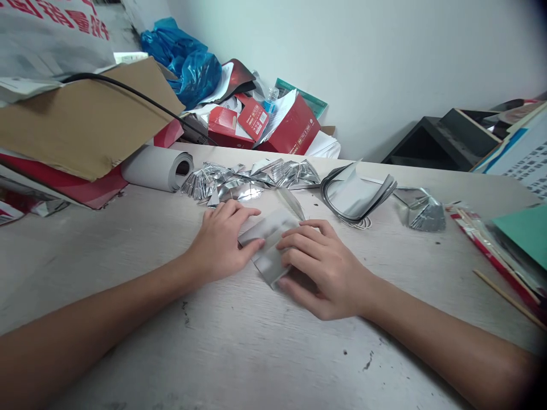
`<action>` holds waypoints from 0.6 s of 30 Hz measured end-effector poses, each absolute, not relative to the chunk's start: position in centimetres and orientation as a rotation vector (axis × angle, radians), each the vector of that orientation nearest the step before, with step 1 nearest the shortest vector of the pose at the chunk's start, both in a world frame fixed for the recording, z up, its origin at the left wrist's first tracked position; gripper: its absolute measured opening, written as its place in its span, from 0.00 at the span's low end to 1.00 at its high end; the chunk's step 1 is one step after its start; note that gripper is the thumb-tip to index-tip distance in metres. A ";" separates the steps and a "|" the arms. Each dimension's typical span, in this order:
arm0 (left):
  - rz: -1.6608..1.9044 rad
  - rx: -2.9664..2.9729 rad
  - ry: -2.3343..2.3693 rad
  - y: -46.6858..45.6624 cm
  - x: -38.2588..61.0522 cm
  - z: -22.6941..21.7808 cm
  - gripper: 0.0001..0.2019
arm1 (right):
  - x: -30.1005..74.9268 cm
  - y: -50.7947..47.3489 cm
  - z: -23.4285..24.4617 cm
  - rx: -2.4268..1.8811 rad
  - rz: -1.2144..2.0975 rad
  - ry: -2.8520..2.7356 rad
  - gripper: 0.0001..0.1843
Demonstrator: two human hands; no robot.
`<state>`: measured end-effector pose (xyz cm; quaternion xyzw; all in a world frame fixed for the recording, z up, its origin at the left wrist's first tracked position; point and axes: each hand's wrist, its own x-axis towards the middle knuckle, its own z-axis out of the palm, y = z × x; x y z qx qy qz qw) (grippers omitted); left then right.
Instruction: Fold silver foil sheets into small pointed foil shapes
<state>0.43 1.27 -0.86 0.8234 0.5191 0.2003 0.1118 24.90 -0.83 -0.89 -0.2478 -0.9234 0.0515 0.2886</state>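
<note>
A pale grey folded piece of paper [267, 228] lies on the table between my hands, with crease lines across it and some motion blur. My left hand [226, 239] is at its left edge, fingers apart, with the thumb resting on the paper. On the other side, my right hand [327, 267] has its fingers curled over the right part, its thumb low at the near edge. That end of the paper is hidden under my right hand. Just beyond lie pleated silver foil pieces [252, 179] and a curved stack of grey sheets [356, 199].
A paper roll [158, 168] lies at the back left beside a cardboard sheet [94, 119]. Another pleated foil piece [421, 210] sits at the right. A wooden stick [508, 298] and a green folder [523, 230] are at the right edge. Red boxes [290, 128] stand behind the table.
</note>
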 end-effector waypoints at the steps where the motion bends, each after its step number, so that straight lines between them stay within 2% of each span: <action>1: 0.584 2.397 1.547 1.4 0.4 -0.9 0.22 | 24.9 -0.9 -0.7 -0.626 0.147 -2.451 0.15; 4: 0.587 2.371 1.591 1.7 0.3 -1.0 0.21 | 25.0 -1.2 -0.7 -0.587 0.143 -2.428 0.19; 9: 0.624 2.383 1.582 1.6 0.3 -1.2 0.20 | 24.8 -1.1 -1.4 -0.691 0.033 -2.425 0.07; 12: 0.732 2.482 1.517 1.5 0.2 -1.2 0.18 | 24.6 -1.0 -1.7 -0.672 0.089 -2.440 0.09; 14: 0.796 2.580 1.426 1.4 0.2 -1.2 0.13 | 24.5 -1.0 -1.7 -0.659 0.171 -2.422 0.11; 18: 0.740 2.666 1.307 1.2 0.1 -1.0 0.07 | 24.4 -1.1 -1.6 -0.588 0.354 -2.389 0.15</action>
